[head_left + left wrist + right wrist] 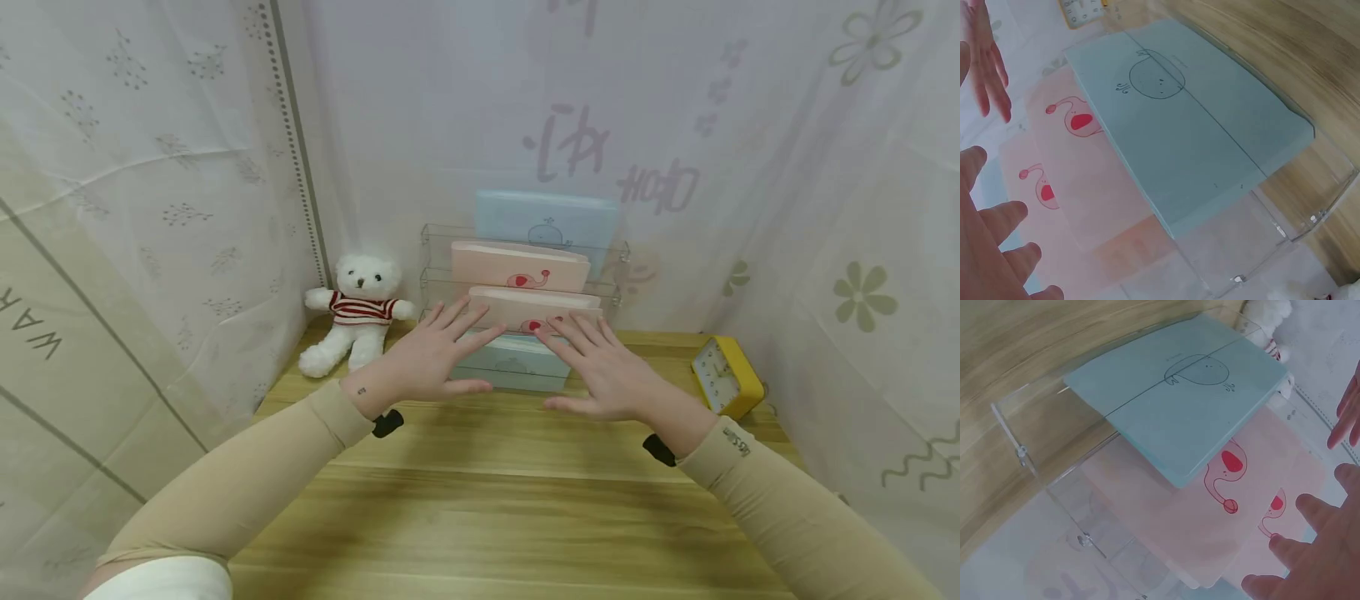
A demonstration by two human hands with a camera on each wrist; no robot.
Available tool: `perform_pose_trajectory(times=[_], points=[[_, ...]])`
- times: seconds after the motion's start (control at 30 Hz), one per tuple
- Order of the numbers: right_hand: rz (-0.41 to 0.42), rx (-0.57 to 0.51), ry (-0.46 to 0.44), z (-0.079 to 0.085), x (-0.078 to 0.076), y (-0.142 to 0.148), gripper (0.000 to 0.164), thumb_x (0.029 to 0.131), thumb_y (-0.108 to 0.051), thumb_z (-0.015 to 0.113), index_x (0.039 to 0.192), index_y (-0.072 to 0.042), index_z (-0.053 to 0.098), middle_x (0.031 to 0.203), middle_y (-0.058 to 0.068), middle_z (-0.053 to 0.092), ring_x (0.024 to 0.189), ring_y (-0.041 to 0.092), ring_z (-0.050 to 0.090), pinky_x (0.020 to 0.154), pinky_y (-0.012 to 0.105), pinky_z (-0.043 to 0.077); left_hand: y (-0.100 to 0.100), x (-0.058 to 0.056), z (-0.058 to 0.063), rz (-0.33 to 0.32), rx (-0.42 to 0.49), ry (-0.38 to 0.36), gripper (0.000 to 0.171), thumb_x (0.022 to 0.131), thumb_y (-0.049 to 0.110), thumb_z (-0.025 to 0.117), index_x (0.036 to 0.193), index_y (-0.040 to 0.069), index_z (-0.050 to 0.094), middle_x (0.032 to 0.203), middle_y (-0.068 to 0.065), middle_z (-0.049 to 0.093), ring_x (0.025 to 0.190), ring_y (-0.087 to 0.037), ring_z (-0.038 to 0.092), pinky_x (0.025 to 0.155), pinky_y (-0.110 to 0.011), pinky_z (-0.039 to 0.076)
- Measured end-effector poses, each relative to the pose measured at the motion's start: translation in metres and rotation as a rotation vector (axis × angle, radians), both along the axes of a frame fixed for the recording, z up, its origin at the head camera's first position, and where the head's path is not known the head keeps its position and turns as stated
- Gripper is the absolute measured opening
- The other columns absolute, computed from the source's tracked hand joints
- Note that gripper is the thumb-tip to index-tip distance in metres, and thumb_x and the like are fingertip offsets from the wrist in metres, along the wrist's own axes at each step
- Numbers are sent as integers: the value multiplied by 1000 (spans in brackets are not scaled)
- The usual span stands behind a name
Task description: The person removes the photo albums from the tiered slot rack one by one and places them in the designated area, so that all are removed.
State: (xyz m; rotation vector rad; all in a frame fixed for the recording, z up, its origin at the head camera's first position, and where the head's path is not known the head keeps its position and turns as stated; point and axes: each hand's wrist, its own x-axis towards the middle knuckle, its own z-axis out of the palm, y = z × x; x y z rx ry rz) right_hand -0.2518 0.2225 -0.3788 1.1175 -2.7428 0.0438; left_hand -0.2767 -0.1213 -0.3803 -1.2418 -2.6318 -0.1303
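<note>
A clear acrylic tiered rack [621, 250] stands at the back of the wooden table. Its tiers hold notebooks or folders: a blue one with a whale drawing [1210, 144] in the lowest, front tier, two pink ones with red elephant drawings [483, 265] [1172, 506] behind it, and a taller blue one [510, 217] at the back. My left hand [431, 354] and right hand [607, 371] hover before the rack, palms down with fingers spread. Neither grips anything. In the head view they overlap the lower notebooks; the wrist views show a gap between fingers and covers.
Left of the rack sits a white teddy bear [363, 308] in a red-striped sweater. A yellow alarm clock [727, 377] stands to the right. Printed pale curtains [465, 108] enclose the table [480, 517] at the back and both sides.
</note>
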Motion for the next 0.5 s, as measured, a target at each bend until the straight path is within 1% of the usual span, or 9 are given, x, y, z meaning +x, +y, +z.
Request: perform_pose_trajectory(times=[0.07, 0.13, 0.2, 0.23, 0.3, 0.37, 0.47, 0.5], points=[[11, -17, 16, 0, -2, 0, 103, 99, -71, 67, 177, -20, 25, 184, 17, 25, 169, 51, 21, 131, 80, 19, 0, -1, -1, -2, 11, 2, 90, 103, 70, 63, 177, 30, 28, 183, -19, 26, 171, -49, 17, 130, -77, 25], [29, -49, 43, -1, -4, 0, 102, 99, -68, 71, 176, -16, 28, 182, 18, 30, 167, 51, 27, 131, 77, 23, 0, -2, -2, 0, 35, 11, 89, 104, 68, 64, 176, 28, 32, 182, -19, 28, 170, -49, 20, 130, -77, 27], [36, -98, 70, -2, -7, 0, 99, 98, -62, 76, 173, -12, 34, 177, 19, 38, 163, 50, 36, 131, 72, 30, -1, -4, -5, 13, 68, 34, 86, 105, 65, 66, 175, 25, 35, 181, -20, 32, 169, -49, 24, 131, -74, 29], [25, -123, 79, -3, -8, -1, 97, 98, -59, 77, 172, -9, 38, 174, 20, 42, 160, 48, 41, 130, 69, 35, -2, -5, -7, 23, 92, 52, 85, 105, 63, 67, 174, 23, 37, 179, -21, 35, 168, -49, 27, 131, -72, 31], [-11, -187, 79, -7, -10, -1, 90, 99, -54, 80, 166, -5, 45, 166, 21, 49, 149, 44, 54, 123, 62, 47, -2, -6, -12, 53, 151, 88, 81, 105, 57, 70, 172, 20, 41, 176, -22, 39, 166, -49, 32, 131, -68, 34], [-75, -247, 54, -11, -11, -1, 81, 101, -50, 80, 161, -3, 51, 159, 19, 53, 137, 40, 62, 113, 57, 56, -3, -9, -19, 94, 220, 100, 79, 106, 52, 71, 171, 17, 43, 174, -23, 42, 164, -49, 35, 131, -64, 37], [-165, -311, 22, -20, -14, -1, 69, 104, -48, 77, 150, -1, 57, 148, 17, 58, 120, 36, 69, 102, 53, 62, -6, -13, -30, 164, 344, 106, 77, 105, 44, 75, 169, 15, 44, 171, -25, 44, 160, -49, 42, 125, -63, 45], [-190, -327, 3, -23, -15, 0, 66, 104, -47, 76, 148, -1, 58, 146, 17, 59, 119, 36, 70, 100, 54, 63, -7, -15, -34, 191, 383, 95, 77, 105, 42, 76, 170, 15, 43, 172, -25, 43, 158, -49, 44, 123, -64, 48]])
